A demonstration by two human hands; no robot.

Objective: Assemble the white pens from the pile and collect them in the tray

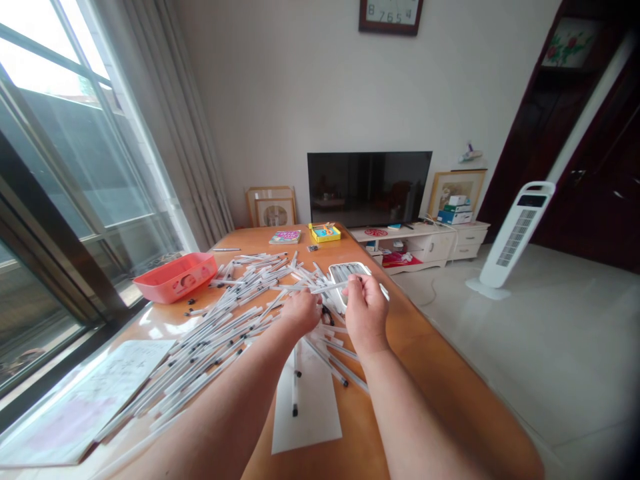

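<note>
My right hand (366, 312) is closed on a clear pen (330, 287) that points leftward, its dark end near my fingertips. Just left of it, my left hand (301, 311) has its fingers curled beside the pile; what they hold, if anything, is hidden. Behind my right hand a white container (336, 267) holds several pens lying side by side, its near part covered by the hand. Many clear pens (220, 333) with black caps lie spread over the table to the left. More pens (345, 363) fan out below my hands, some over a white sheet of paper (320, 417).
A pink-red plastic basket (175, 280) stands at the table's left edge. An open notebook (85, 400) lies near left. At the far end are a yellow box (325, 233) and a small book (285, 237). The wooden table's (450, 413) right edge runs beside my right arm.
</note>
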